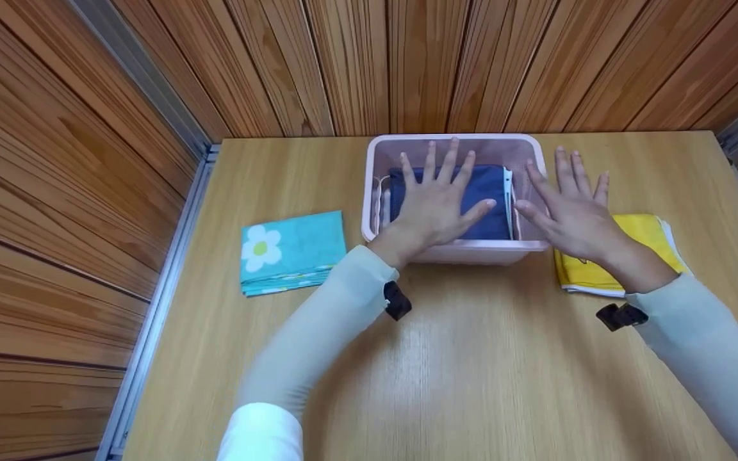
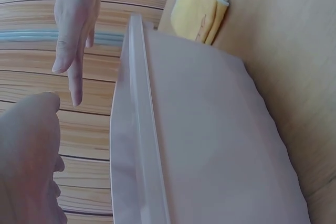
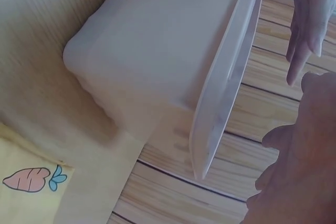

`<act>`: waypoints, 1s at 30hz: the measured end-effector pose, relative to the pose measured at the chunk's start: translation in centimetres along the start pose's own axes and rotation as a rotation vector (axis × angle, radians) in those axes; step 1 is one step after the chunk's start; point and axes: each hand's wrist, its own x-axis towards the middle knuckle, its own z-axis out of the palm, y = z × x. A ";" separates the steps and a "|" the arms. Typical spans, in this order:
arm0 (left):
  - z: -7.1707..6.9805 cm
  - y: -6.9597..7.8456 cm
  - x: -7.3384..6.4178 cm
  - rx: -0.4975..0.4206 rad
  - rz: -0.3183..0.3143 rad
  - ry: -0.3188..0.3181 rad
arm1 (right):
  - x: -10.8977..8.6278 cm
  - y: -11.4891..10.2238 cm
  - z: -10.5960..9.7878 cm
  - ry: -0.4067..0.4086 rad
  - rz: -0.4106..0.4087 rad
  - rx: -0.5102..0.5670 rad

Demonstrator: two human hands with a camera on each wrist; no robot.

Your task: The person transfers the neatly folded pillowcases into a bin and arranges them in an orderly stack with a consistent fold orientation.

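Observation:
A pale pink plastic bin [image 1: 459,253] stands at the back of the table. Inside it lies a folded navy cloth [image 1: 494,192] with a white edge on its right, partly hidden by my left hand [image 1: 436,205]. That hand is spread flat above the bin, palm down, holding nothing. My right hand [image 1: 574,214] hovers by the bin's right rim with its fingers splayed, also holding nothing. Below its wrist a folded yellow cloth [image 1: 644,237] with white trim lies on the table; the right wrist view shows a carrot print [image 3: 31,179] on it.
Left of the bin lies a folded turquoise cloth [image 1: 298,243] with a white flower. Wood-panelled walls [image 1: 356,64] rise behind and to the left of the table [image 1: 439,358]. A metal rail [image 1: 157,307] follows the table's left edge.

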 end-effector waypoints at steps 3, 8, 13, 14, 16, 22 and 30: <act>0.1 0.6 0.2 -0.006 0.011 -0.002 | -0.3 0.6 -0.2 0.017 0.013 0.026; 0.3 1.7 0.6 -0.008 0.027 -0.013 | -0.8 1.7 -0.5 0.025 0.035 0.051; 0.6 2.8 0.9 0.003 0.040 -0.022 | -1.3 2.7 -0.7 0.017 0.054 0.070; 0.6 3.1 1.0 0.006 0.042 -0.023 | -1.3 2.9 -0.8 0.013 0.059 0.075; 0.7 3.7 1.1 0.012 0.049 -0.027 | -1.5 3.3 -0.9 0.006 0.068 0.083; 1.1 5.3 1.6 0.031 0.066 -0.039 | -1.8 4.0 -1.2 -0.008 0.089 0.099; 1.6 6.6 2.3 0.037 0.048 -0.051 | -2.2 4.7 -1.4 -0.006 0.098 0.100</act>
